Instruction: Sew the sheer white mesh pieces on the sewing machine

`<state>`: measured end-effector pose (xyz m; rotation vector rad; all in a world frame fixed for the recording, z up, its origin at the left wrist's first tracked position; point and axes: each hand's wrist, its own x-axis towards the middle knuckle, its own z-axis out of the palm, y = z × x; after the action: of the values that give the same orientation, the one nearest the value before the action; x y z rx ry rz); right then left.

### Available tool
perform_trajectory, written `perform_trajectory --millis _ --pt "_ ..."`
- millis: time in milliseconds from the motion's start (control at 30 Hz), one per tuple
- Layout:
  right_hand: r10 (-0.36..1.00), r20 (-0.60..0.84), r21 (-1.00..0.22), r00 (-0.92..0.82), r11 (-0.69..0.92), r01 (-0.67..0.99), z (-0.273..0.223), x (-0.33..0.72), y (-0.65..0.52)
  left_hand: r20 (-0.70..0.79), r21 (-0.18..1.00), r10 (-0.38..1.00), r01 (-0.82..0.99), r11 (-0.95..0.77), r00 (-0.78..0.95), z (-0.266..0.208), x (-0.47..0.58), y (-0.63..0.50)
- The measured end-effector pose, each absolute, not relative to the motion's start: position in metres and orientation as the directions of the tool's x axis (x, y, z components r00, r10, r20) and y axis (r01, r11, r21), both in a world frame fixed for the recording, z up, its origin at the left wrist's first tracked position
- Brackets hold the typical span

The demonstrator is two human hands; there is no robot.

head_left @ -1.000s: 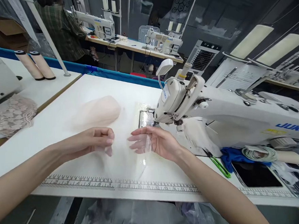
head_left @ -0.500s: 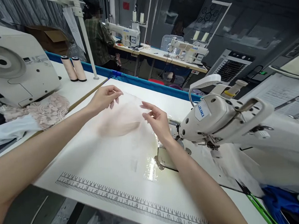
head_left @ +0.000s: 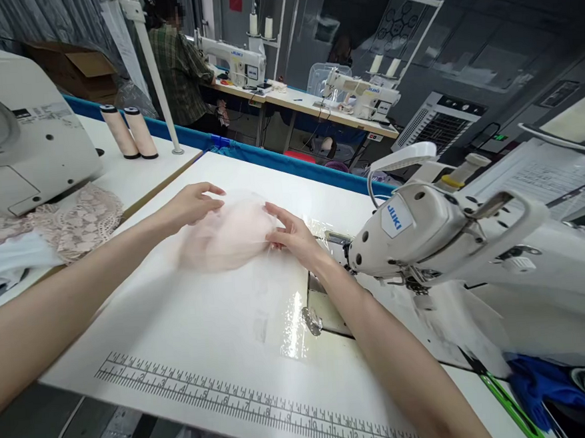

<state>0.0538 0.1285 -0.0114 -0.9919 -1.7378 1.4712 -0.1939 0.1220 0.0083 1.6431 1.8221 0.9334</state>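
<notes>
A sheer pale pink fabric piece (head_left: 228, 237), blurred by motion, hangs low over the white sewing table (head_left: 194, 319). My left hand (head_left: 194, 204) pinches its upper left edge between thumb and fingers. At its right edge, my right hand (head_left: 294, 235) has thumb and fingers closed on the cloth. Just right of that hand stands a white JUKI sewing machine (head_left: 398, 228), its plate partly hidden behind my right forearm.
A printed ruler (head_left: 256, 408) runs along the table's front edge. Green-handled scissors (head_left: 505, 397) and blue cloth (head_left: 545, 388) lie at right. Pink lace (head_left: 82, 223), thread cones (head_left: 139, 133) and another machine (head_left: 20, 131) are at left. Beyond the blue edging, a person (head_left: 177, 73) works.
The fabric has come down and bunched closer to the table. My left hand has moved slightly left and down; my right hand has shifted slightly left. The view has shifted a little.
</notes>
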Motion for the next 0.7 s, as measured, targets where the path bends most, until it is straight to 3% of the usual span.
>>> perform_trajectory --millis 133,200,333,500,700 --pt "0.852 -0.004 -0.959 -0.524 0.145 0.244 -0.015 0.054 0.131 0.297 0.642 0.941 0.763 -0.073 -0.160 0.013 -0.181 0.105" --pt "0.847 -0.006 -0.930 -0.532 0.191 0.314 -0.016 0.054 0.132 0.397 0.575 0.917 0.790 -0.215 -0.040 0.016 -0.168 0.100" --pt "0.850 -0.028 -0.807 -0.526 0.291 0.513 -0.009 0.053 0.130 0.226 0.540 0.945 0.777 -0.324 0.237 0.012 -0.151 0.100" --pt "0.883 -0.006 -0.514 -0.469 0.400 0.759 0.008 0.060 0.111 0.087 0.523 0.969 0.817 -0.242 0.231 -0.001 -0.153 0.104" --pt "0.887 0.019 -0.200 -0.461 0.455 0.868 0.007 0.081 0.074 0.043 0.430 0.967 0.869 -0.244 0.250 -0.003 -0.154 0.100"
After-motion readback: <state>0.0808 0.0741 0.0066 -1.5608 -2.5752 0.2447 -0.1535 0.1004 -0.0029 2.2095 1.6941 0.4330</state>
